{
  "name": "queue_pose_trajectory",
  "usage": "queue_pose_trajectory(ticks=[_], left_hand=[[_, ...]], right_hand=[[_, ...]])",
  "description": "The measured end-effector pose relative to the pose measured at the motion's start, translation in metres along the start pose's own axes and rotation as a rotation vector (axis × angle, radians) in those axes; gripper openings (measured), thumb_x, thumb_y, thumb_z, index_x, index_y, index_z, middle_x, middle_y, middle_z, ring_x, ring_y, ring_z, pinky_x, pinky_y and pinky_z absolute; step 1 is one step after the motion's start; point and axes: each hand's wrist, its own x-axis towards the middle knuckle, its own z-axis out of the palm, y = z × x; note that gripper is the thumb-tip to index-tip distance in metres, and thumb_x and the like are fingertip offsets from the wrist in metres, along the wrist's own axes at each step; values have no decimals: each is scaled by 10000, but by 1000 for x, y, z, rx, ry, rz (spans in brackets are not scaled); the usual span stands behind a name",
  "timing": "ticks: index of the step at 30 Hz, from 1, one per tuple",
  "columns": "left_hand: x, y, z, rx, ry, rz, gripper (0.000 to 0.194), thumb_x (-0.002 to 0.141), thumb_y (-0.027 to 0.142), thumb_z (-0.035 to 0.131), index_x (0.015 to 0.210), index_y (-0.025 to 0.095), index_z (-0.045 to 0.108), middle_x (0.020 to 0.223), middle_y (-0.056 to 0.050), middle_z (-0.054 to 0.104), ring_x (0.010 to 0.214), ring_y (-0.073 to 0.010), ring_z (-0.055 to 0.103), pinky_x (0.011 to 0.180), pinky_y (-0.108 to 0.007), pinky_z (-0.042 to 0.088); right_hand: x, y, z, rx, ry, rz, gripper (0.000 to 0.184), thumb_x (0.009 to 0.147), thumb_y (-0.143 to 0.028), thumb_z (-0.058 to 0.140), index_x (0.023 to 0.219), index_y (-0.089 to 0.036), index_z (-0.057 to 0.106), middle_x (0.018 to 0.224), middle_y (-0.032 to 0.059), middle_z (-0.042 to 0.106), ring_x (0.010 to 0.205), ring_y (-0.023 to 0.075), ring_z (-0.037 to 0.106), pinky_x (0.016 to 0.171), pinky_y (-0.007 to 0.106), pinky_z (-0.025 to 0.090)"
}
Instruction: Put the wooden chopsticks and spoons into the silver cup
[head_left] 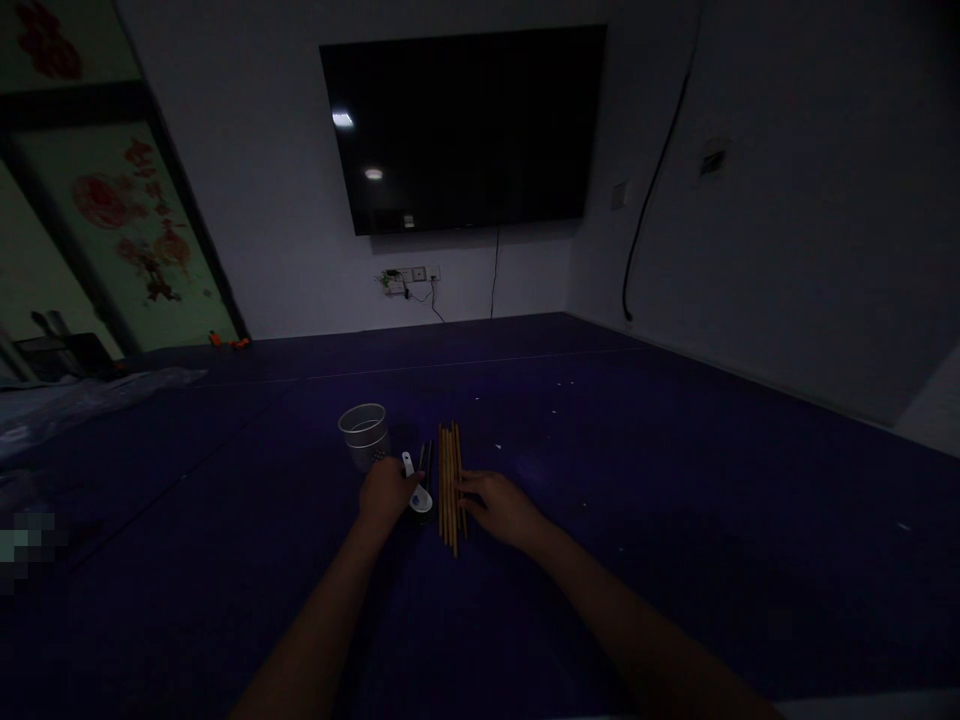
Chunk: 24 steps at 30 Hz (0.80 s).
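Several light brown wooden chopsticks (448, 490) lie side by side on the dark blue surface, pointing away from me. My right hand (499, 505) is at their right side, thumb and fingertips closed against the rightmost sticks. Left of them rests a white spoon (421, 500) with a hole in its handle, next to thin dark utensils (429, 458). My left hand (386, 492) is curled, its thumb across the spoon; its other fingers are mostly hidden. Just beyond that hand stands a silvery metal cup (364, 425), upright, its lower part partly covered by the hand.
Small white scraps (498, 446) dot the blue surface (675, 520). Clear plastic sheeting (90, 395) lies at the left, and an orange item (225, 341) near the door. A television (472, 130) hangs on the far wall above sockets and cables. The room is dim.
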Motion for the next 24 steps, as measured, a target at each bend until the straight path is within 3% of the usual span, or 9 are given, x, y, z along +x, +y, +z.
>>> queue_pose_trajectory(ticks=[4,7,9,19,24], left_hand=[[-2,2,-1,5,-18,-31,384,826,454,494,863,121,682,858,-140,684,814,-215,640,611,-262,391],[-2,2,-2,11,-28,-56,395,828,471,485,875,128,674,847,-137,685,833,-214,643,610,-253,390],[-2,2,-2,16,-27,-57,401,833,477,476,877,129,670,845,-138,685,844,-217,645,617,-255,390],[-2,2,-2,24,-23,-61,435,843,499,445,859,126,668,823,-144,681,816,-223,648,597,-259,375],[-2,3,0,-4,-17,29,415,862,476,425,844,145,675,835,-126,688,786,-192,645,593,-242,362]], right_hand=[[-3,-4,-8,-12,-42,-58,373,793,-319,613,1155,-230,618,1208,69,612,1117,224,559,947,337,422],[-6,-7,-11,-87,-66,-53,691,627,-547,711,1217,-214,573,1271,118,561,1172,291,509,984,409,385],[-7,-9,-12,-133,-79,-37,819,553,-610,722,1246,-209,548,1307,140,524,1210,320,468,1011,454,346],[-10,-10,-11,-173,-151,-93,871,572,-625,691,1291,-172,498,1375,158,445,1279,332,375,1070,514,229],[-9,-9,-8,-168,-147,-114,833,606,-596,686,1296,-175,485,1343,155,483,1272,317,389,1071,514,222]])
